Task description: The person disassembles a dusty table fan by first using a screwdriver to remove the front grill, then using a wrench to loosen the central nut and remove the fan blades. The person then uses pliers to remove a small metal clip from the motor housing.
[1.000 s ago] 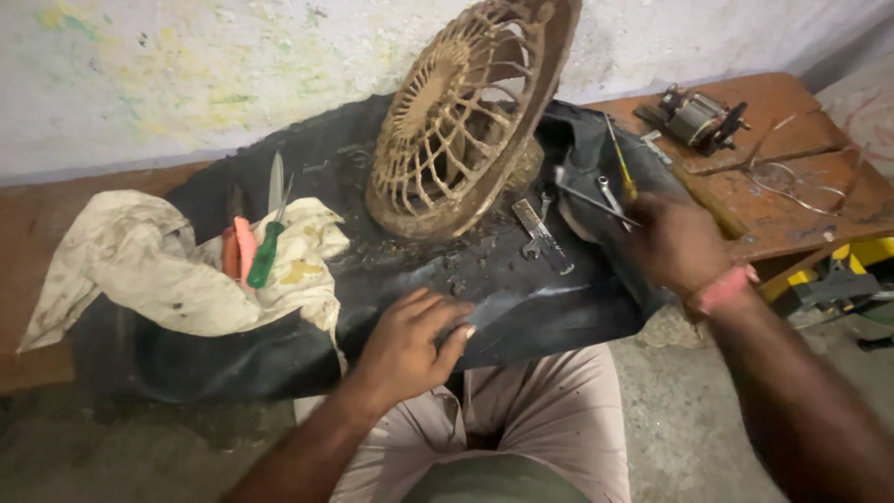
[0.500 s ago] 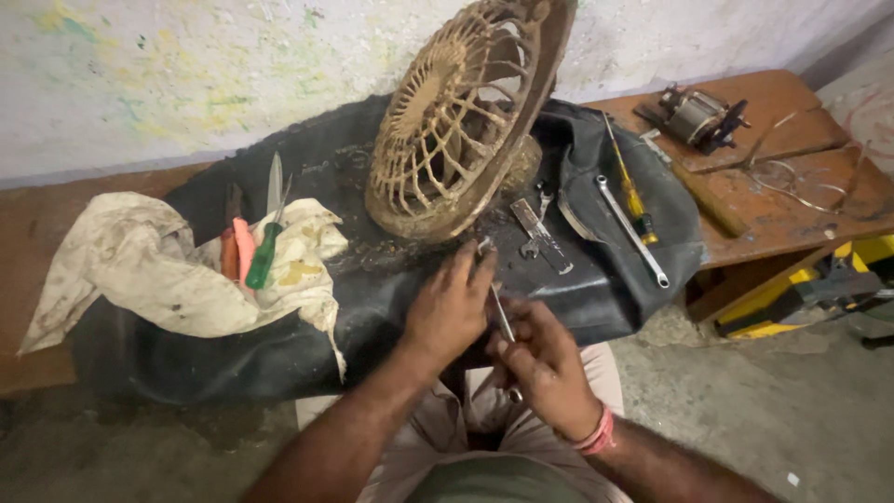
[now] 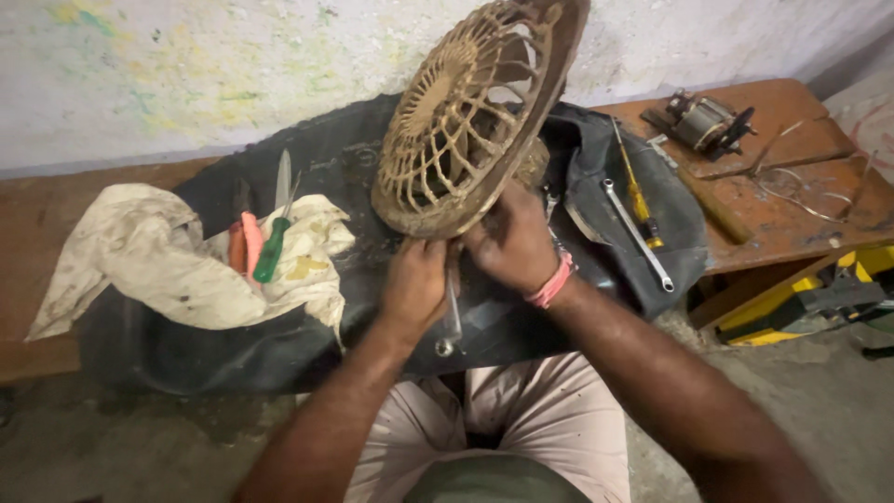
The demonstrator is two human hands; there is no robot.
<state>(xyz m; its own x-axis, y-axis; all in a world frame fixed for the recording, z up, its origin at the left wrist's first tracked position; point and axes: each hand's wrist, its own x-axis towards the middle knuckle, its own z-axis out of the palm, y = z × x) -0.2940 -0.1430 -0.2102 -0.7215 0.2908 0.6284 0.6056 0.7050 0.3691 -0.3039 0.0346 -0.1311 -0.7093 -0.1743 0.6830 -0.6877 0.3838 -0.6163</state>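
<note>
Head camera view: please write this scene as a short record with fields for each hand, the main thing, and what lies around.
left hand: grips a metal wrench under the fan's rim
right hand: on the lower edge of the fan
fan: rusty round grille, tilted up on a black sheet
left side: white cloth with a green screwdriver
right side: long wrench, yellow screwdriver, small motor

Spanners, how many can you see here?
2. One spanner is in the left hand below the fan guard; another spanner lies on the black sheet at right. Others may be hidden.
</note>
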